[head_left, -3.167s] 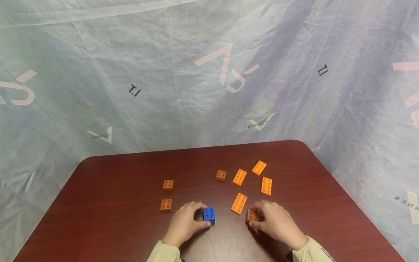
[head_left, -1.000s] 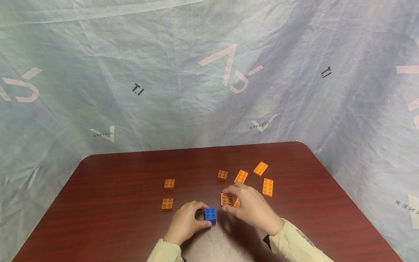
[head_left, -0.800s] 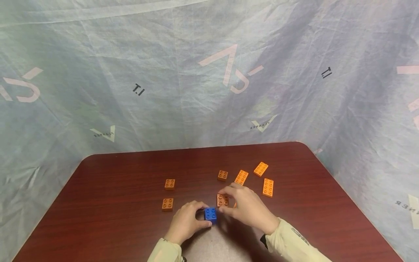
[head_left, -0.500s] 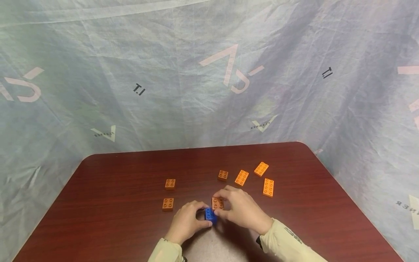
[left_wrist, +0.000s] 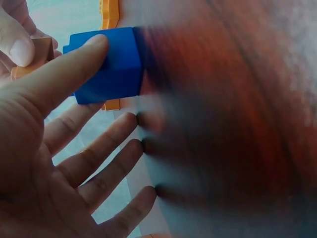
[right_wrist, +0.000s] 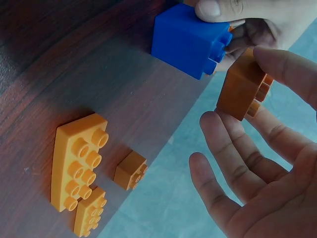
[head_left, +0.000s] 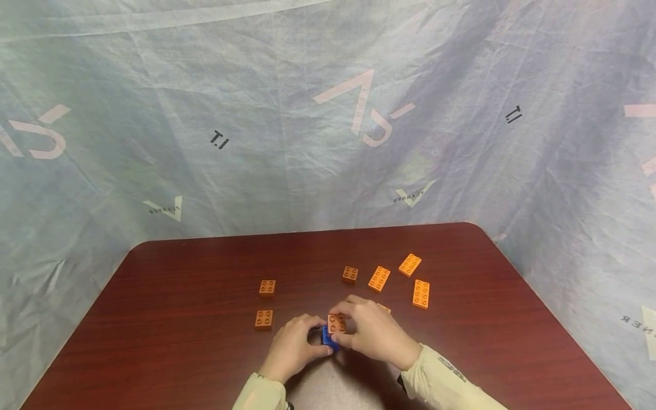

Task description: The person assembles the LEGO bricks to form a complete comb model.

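My left hand (head_left: 294,348) pinches a blue toy building brick (left_wrist: 121,69) between thumb and index finger, low at the table. In the left wrist view the other fingers are spread, their tips at the tabletop. Between the thumb and fingers of my right hand (head_left: 376,330) is an orange-brown four-stud brick (right_wrist: 240,89). It is held just above the blue brick's studs, and a gap between the two shows in the right wrist view. From the head view, the orange-brown brick covers part of the blue one.
On the dark red table (head_left: 195,273), two orange-brown bricks (head_left: 263,320) lie left and another (head_left: 350,274) farther back. Long orange bricks (head_left: 379,279) lie back right; one (head_left: 384,308) is mostly hidden by my right hand. A grey printed cloth (head_left: 287,142) hangs behind.
My right hand has carried the orange-brown brick leftward, past the nearest long brick, to over the blue brick. The left hand keeps its grip and place.
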{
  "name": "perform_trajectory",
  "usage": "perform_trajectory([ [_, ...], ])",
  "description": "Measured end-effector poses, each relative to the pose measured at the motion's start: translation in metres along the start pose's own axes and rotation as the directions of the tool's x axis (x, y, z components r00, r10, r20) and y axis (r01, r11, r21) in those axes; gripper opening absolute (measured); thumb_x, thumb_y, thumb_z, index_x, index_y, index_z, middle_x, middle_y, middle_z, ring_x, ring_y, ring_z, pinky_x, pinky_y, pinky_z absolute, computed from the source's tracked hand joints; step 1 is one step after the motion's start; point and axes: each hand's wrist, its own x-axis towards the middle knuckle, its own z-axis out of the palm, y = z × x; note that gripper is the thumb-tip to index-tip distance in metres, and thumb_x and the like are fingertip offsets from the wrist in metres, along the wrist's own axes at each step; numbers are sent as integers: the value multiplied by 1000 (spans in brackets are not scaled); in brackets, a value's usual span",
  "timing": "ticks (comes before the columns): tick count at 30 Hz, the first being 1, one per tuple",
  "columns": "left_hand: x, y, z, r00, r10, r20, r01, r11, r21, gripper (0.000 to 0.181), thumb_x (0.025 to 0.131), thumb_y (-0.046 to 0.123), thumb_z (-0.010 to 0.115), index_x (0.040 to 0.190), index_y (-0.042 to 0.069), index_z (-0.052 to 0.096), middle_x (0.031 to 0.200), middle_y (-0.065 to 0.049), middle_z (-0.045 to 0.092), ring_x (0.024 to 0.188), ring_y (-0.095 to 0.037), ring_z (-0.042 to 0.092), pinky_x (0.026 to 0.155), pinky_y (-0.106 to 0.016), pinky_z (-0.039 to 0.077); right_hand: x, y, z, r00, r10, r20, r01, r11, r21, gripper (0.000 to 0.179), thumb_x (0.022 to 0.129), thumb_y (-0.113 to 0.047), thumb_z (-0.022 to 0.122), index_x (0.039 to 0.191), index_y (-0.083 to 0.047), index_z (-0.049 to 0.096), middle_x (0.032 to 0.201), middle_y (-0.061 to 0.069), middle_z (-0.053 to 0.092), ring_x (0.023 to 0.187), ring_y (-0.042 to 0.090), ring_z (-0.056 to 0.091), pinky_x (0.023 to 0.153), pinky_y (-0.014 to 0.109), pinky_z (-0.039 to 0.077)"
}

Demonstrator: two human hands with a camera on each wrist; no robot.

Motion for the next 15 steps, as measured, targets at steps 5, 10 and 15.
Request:
perform_trajectory([
  [5, 0, 0, 0, 1000, -3, 3, 3, 1000, -2, 43, 74, 26, 91, 110, 10, 74, 111, -8, 70, 105, -36, 65, 85, -60, 51, 2, 0, 2, 1000, -24, 11, 24, 999, 33, 33, 81, -19, 86, 110, -11, 74, 95, -6, 64, 76, 6, 57, 69, 27, 51],
  [10, 0, 0, 1, 1000, 2, 2, -2, 1000, 4, 43, 74, 28, 91, 109, 10, 74, 110, -8, 70, 105, -36, 65, 85, -61, 51, 4, -1, 5, 999, -24, 27, 23, 999, 35, 32, 82, -19, 86, 110, -11, 74, 93, -8, 62, 74, 6, 55, 68, 26, 49],
  [15, 0, 0, 1, 1000, 0, -4, 0, 1000, 15, 42, 74, 30, 91, 107, 10, 74, 109, -7, 70, 104, -36, 65, 85, -59, 51, 4, -2, 8, 999, -17, 38, 17, 1000, 9, 34, 81, -22, 87, 111, -12, 74, 91, -9, 60, 71, 3, 49, 65, 25, 47],
])
